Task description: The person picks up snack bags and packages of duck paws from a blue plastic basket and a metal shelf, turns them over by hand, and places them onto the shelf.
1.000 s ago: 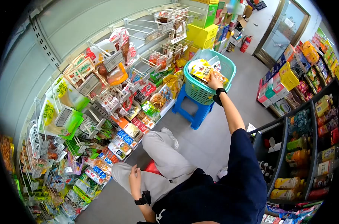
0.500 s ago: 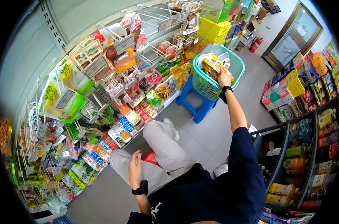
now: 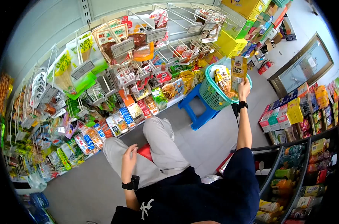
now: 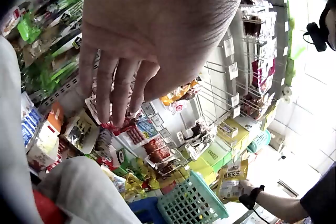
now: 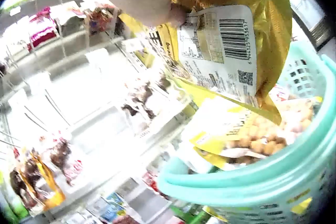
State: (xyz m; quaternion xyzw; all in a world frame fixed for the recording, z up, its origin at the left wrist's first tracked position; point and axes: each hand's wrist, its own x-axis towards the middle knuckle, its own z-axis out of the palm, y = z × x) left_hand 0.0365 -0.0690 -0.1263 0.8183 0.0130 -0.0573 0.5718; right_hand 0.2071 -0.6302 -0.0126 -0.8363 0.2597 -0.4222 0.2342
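Note:
My right hand pinches a yellow-and-gold snack bag by its edge, upright over the turquoise basket. In the right wrist view the bag's back shows a white label with a barcode. Below it in the basket lie more snack bags, one of them a yellow bag with a clear part showing round nuts. Over the lap, near the left thigh, my left hand hangs with relaxed fingers and holds nothing; the left wrist view shows its palm.
The basket stands on a blue stool. Packaged snacks hang from wire hooks along the wall rack on the left, above rows of packs. A dark shelf of bottles is at the right. Colourful boxes and a door stand farther off.
My right hand has lifted the yellow bag up from among the bags in the basket and turned it upright. The left hand stays over the lap. The head view has swung, shifting the basket rightward.

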